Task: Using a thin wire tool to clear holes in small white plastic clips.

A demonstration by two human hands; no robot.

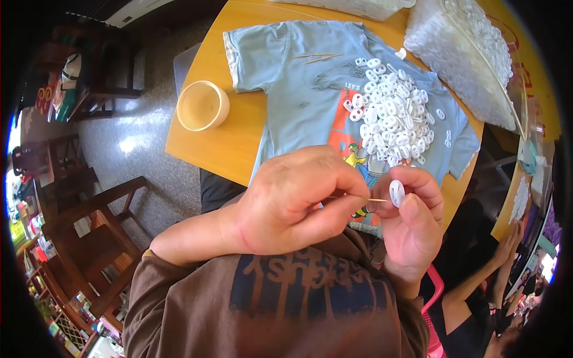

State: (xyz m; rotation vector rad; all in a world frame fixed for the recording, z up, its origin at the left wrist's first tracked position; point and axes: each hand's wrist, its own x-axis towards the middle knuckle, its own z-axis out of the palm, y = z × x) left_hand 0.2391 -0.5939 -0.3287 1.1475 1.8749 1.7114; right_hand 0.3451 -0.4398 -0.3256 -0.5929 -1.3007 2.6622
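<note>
My left hand [298,200] pinches a thin wooden stick [375,200] that points right. My right hand [413,221] holds a small white oval plastic piece [397,192] between thumb and fingers, and the stick's tip meets that piece. Both hands hover close to my chest, above the near edge of a light blue T-shirt [298,77] spread on a round wooden table [230,143]. A heap of several similar white plastic pieces [391,116] lies on the shirt just beyond my hands. Two more thin sticks [316,57] rest on the shirt farther back.
A round pale bowl [203,105] stands on the table at the left. Clear bags full of white pieces [465,53] lie at the back right. Wooden chairs [89,221] stand on the floor at left. Another person's arms [495,262] show at lower right.
</note>
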